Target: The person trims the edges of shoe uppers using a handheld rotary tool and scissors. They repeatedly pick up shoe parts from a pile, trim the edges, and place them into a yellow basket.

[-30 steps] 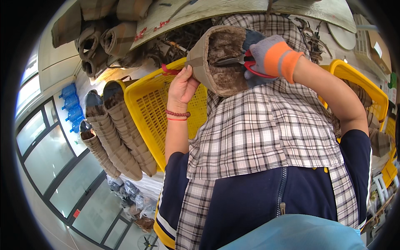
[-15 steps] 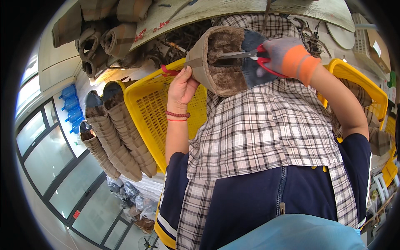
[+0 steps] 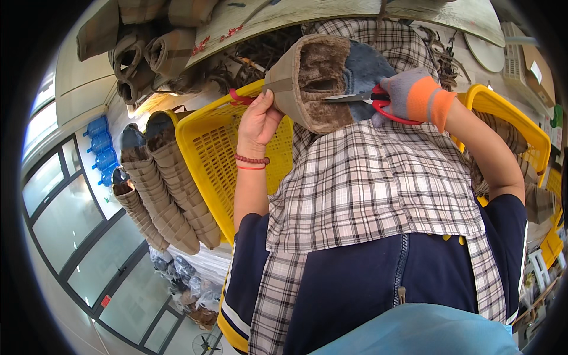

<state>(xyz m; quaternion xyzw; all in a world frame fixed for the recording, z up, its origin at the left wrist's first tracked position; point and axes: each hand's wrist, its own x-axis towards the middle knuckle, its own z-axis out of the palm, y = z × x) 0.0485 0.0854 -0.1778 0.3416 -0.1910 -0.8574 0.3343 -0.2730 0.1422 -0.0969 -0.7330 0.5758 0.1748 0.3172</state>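
Note:
A beige fabric piece with a brown plush lining and a blue-grey fuzzy part (image 3: 324, 59) lies over my lap, its wide opening facing up. With its thumb on the outer beige edge, my bare left hand (image 3: 260, 120) pinches the piece at its left side. My right hand (image 3: 412, 97), in a grey and orange glove, grips a pair of scissors with red handles (image 3: 378, 106). The scissor blades point left across the blue-grey part, their tips over the plush lining. A dark slot shows in the lining just above the tips.
Beside my left arm stands a yellow plastic basket (image 3: 204, 160); another yellow basket (image 3: 535, 136) holds beige pieces at the right. Stacked beige pieces (image 3: 177, 183) lean at the left. Rolled pieces (image 3: 168, 53) sit at the far left, by a worn tabletop (image 3: 331, 13).
My right hand and the scissors have drawn back to the right and slightly down, away from the slot in the lining. My left hand keeps its hold on the piece.

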